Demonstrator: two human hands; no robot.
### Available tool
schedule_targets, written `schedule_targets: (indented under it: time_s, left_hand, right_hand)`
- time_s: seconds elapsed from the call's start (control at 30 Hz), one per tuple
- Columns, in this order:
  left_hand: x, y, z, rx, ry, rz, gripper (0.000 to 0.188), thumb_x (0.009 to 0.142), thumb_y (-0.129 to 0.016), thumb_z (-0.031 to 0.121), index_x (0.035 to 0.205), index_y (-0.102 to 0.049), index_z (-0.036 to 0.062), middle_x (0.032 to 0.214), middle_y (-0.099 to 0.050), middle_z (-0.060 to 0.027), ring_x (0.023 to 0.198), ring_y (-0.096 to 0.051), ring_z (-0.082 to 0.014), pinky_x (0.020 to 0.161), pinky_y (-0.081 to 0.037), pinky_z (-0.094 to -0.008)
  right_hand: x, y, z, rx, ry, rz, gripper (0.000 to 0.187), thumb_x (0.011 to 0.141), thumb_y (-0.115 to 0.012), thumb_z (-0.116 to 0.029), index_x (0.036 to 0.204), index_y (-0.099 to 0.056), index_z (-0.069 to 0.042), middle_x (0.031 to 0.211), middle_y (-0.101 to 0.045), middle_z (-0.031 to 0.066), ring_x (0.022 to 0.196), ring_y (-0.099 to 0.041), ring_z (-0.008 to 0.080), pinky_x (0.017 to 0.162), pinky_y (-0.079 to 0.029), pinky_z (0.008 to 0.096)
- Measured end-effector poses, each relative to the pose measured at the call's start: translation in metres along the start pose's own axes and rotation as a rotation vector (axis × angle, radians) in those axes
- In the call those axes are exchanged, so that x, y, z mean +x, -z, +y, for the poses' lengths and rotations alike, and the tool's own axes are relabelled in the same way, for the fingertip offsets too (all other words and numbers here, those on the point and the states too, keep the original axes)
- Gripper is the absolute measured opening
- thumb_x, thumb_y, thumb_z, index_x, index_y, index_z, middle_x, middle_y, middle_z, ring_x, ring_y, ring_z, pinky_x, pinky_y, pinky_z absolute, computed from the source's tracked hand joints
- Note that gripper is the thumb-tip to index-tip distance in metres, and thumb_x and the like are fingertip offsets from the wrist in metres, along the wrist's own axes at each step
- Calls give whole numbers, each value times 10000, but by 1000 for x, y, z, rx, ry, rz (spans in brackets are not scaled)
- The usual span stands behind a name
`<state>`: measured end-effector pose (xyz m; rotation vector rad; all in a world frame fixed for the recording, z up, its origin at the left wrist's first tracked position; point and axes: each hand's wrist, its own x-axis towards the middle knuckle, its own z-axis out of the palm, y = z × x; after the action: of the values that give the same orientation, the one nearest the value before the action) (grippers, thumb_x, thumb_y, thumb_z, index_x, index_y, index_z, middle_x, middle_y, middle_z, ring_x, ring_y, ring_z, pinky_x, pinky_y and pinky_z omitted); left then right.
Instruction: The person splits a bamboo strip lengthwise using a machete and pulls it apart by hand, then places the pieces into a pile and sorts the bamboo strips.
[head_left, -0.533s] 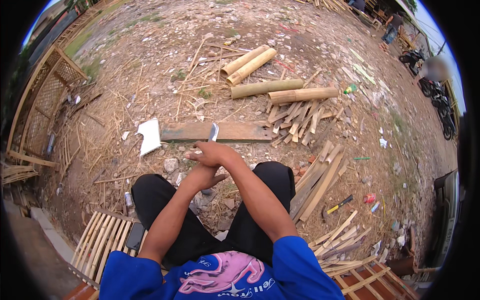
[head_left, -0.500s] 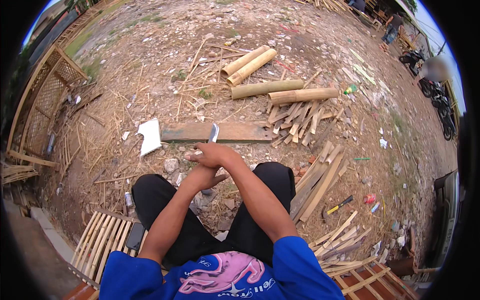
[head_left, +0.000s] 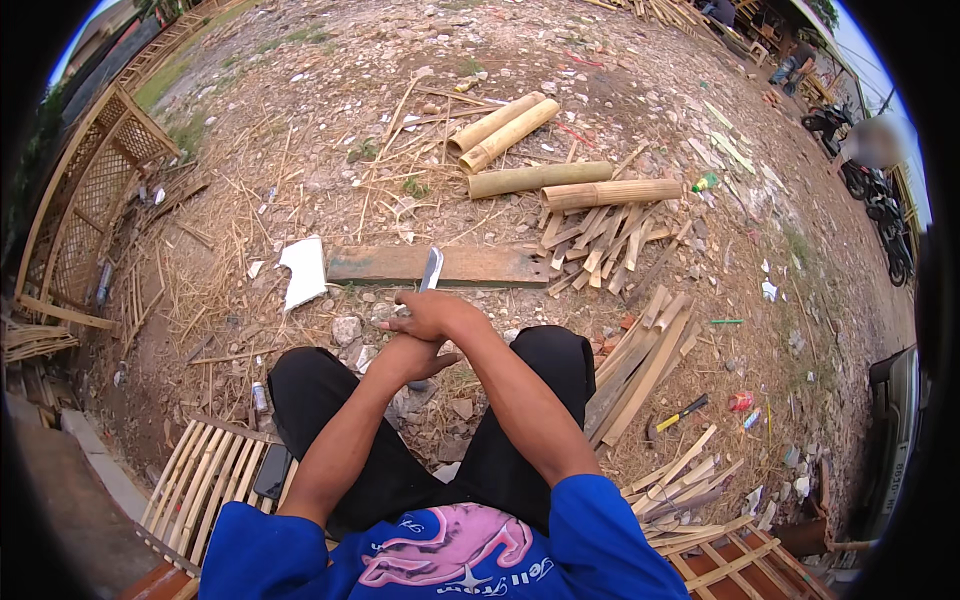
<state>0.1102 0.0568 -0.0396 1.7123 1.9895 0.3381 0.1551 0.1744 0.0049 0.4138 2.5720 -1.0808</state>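
Note:
My forearms cross at the wrists between my knees. On top lies my right hand (head_left: 434, 314), its thumb and a finger pointing left. The bright blade of a knife (head_left: 432, 268) sticks out forward from under this hand, which seems closed on the handle, though the grip itself is hidden. Beneath it rests my left hand (head_left: 414, 360); one digit points right and its other fingers are covered. Just beyond the blade a long wooden plank (head_left: 385, 264) lies across the ground, with a broken white slab (head_left: 303, 274) at its left end.
Cut bamboo lengths (head_left: 540, 179) lie ahead, beside piled bamboo strips (head_left: 608, 240). More strips (head_left: 648, 370) and a hammer (head_left: 680, 412) lie to my right. A phone (head_left: 271, 471) rests on the slatted bamboo seat (head_left: 205, 480). Motorbikes (head_left: 880, 210) and people are at the far right.
The view has shifted slightly. My hands and the knife keep nearly the same pose. A distant person at the upper right has bent lower.

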Motion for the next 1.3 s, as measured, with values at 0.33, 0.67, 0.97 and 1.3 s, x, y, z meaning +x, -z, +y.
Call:
schedule_targets:
  time_s: [0.33,0.67,0.97,1.3]
  left_hand:
    - [1,6,4,49,68,-142,575,898,-553,473,1289,-520,53,1221,-588,-225,1109,-560,-406,972,-424,-491]
    - [1,1,5,81,41,-90,630,874,-583,475,1267,-527,-14,1195,-595,-266,1086,-584,-410,966,-441,-454]
    - [5,-7,-2,90,23,-81,617,898,-541,519,1297,-516,49,1229,-585,-228,1092,-572,-416,963,-437,-498]
    - [-14,26,10,-56,-7,-81,543,884,-623,341,1357,-476,118,1311,-524,-146,1134,-555,-361,922,-472,-439]
  right_hand:
    - [7,-6,6,-51,5,12,698,857,-594,-542,1276,-515,11,1216,-590,264,1138,-567,406,961,-459,465]
    - [8,-10,11,-93,29,23,690,862,-582,-570,1256,-517,-7,1129,-623,273,1080,-590,421,914,-467,482]
    - [5,-6,7,-84,-8,18,637,846,-629,-486,1243,-539,5,1176,-612,256,1101,-589,401,926,-480,467]
    - [-88,102,93,895,265,372,437,941,-601,-318,1269,-539,-36,1074,-666,113,974,-655,179,822,-531,308]
